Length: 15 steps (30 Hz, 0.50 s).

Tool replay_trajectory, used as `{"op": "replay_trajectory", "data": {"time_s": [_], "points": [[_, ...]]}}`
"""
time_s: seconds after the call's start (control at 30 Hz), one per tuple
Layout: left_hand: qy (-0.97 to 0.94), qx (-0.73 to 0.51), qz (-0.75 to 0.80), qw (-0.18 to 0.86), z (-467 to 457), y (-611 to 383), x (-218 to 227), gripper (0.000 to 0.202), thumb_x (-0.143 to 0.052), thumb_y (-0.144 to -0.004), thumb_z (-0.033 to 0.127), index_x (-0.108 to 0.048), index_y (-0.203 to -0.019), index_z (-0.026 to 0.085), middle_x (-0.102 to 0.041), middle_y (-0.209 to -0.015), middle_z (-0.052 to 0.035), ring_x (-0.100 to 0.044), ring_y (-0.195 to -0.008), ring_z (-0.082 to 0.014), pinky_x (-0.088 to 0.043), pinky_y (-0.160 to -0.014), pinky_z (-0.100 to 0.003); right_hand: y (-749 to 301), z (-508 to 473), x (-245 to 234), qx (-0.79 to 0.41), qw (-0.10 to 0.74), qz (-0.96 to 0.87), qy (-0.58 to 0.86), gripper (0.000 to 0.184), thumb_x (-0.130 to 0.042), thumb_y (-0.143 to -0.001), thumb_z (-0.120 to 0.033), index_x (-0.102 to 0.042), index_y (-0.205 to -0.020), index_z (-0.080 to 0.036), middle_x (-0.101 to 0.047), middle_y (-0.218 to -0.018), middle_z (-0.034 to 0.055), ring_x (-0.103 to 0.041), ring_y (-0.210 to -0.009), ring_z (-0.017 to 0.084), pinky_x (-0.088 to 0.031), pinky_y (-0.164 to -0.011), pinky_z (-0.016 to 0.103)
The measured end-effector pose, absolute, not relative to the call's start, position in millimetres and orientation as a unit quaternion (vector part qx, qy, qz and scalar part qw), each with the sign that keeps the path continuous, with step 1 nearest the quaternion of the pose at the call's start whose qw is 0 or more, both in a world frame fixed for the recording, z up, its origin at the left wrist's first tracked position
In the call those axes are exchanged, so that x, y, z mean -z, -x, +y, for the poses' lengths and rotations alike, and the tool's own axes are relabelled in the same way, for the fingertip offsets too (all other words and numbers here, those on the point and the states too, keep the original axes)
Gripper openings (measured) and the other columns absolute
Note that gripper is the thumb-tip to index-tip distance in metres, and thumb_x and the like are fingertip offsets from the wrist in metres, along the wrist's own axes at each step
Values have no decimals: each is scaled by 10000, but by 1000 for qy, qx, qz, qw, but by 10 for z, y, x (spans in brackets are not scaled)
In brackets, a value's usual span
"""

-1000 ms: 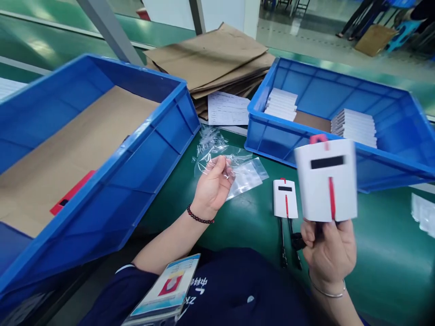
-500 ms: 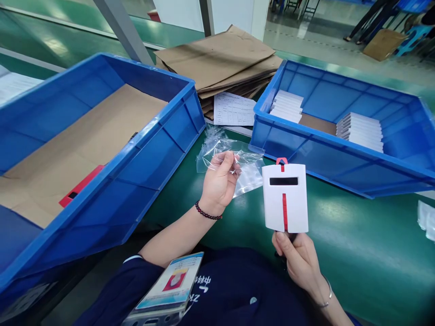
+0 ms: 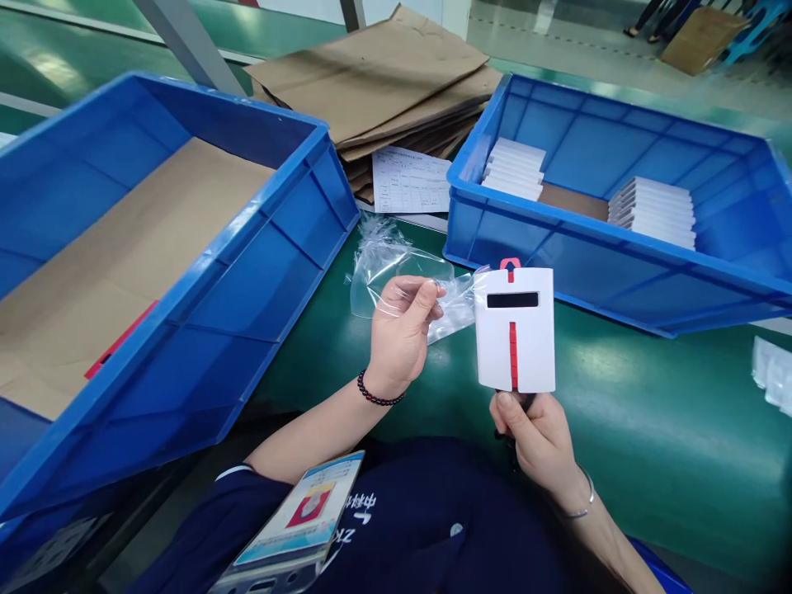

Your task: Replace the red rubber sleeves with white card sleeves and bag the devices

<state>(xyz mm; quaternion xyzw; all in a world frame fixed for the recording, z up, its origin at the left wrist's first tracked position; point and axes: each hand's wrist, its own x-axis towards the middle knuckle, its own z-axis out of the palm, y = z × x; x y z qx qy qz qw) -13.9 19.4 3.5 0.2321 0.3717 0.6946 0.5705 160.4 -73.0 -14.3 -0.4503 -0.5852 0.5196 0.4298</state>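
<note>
In the right hand [image 3: 535, 429], fingers closed, the white case [image 3: 525, 338] is gripped at its lower end, its dark window and red strip facing the camera. At the left of the case, a clear plastic bag [image 3: 384, 285] is pinched between the thumb and fingers of the left hand [image 3: 402, 334]. Over the last second the case has been carried inward from the right, so that bag and case are now held side by side, near each other; the case is not inside the bag. (Whether the plastic touches its upper corner cannot be told.) The second white case, seen lying on the table [image 3: 624, 379] a second ago, is no longer in sight, perhaps hidden behind the held one.

Beyond the case, in the right blue bin [image 3: 619, 272], two stacks of white pieces [image 3: 656, 213] are kept. Beyond and to the left of it, a printed sheet [image 3: 409, 181] is set against brown cardboard [image 3: 384, 74]; farther left, a red piece [image 3: 120, 342] is contained in the left blue bin [image 3: 278, 247].
</note>
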Motion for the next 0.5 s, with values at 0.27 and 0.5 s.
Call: {"op": "replay_trajectory", "data": {"time_s": [0.27, 0.5], "points": [[-243, -656, 346, 625, 119, 111, -86, 210, -835, -726, 270, -643, -755, 188, -668, -731, 25, -543, -553, -43, -475, -566, -158, -1555, -501, 31, -401, 593, -490, 497, 196, -699, -852, -246, -557, -985, -224, -695, -820, 1, -388, -463, 72, -370, -458, 244], [-280, -603, 347, 661, -87, -39, -82, 275, -873, -669, 336, -651, -724, 183, -667, -664, 15, -552, -520, -52, -468, -537, -158, -1462, -236, -84, -380, 613, -487, 493, 414, -750, -742, -223, -477, -1052, -250, -701, -928, -6, -412, -515, 76, -359, -466, 243]]}}
